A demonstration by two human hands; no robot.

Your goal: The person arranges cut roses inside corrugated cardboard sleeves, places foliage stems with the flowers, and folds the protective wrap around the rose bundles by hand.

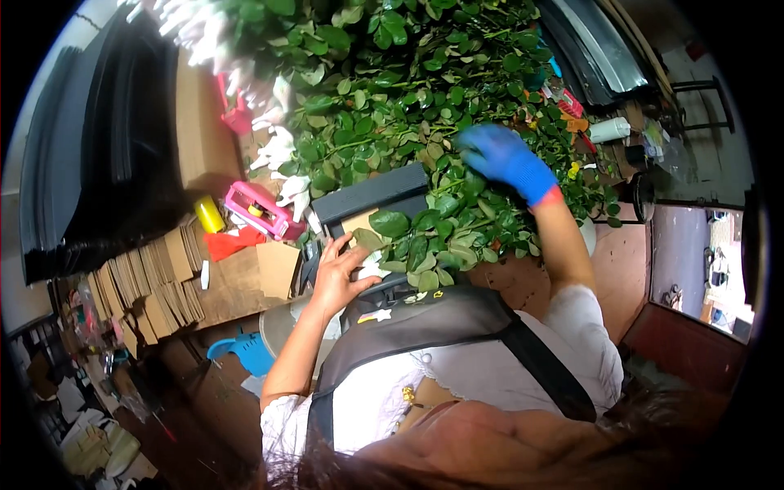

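A big heap of leafy green stems point(384, 106) spreads over the work surface, with white flower heads point(276, 151) along its left side. My bare left hand point(339, 273) is near my apron, its fingers bent around a pale flower head point(374, 265) beside a dark, long box point(371, 194). Leaves lie just right of these fingers. My right hand point(498, 155), in a blue glove, is over the stems on the right; it is blurred, and its fingertips are among the leaves, so what it touches cannot be made out.
A pink tape dispenser point(263, 211), a yellow roll point(210, 214) and a red cloth point(233, 242) lie at the left. Stacked cardboard pieces point(147, 290) stand further left. A blue plastic basket point(245, 353) is below. A white roll point(610, 130) lies at the right.
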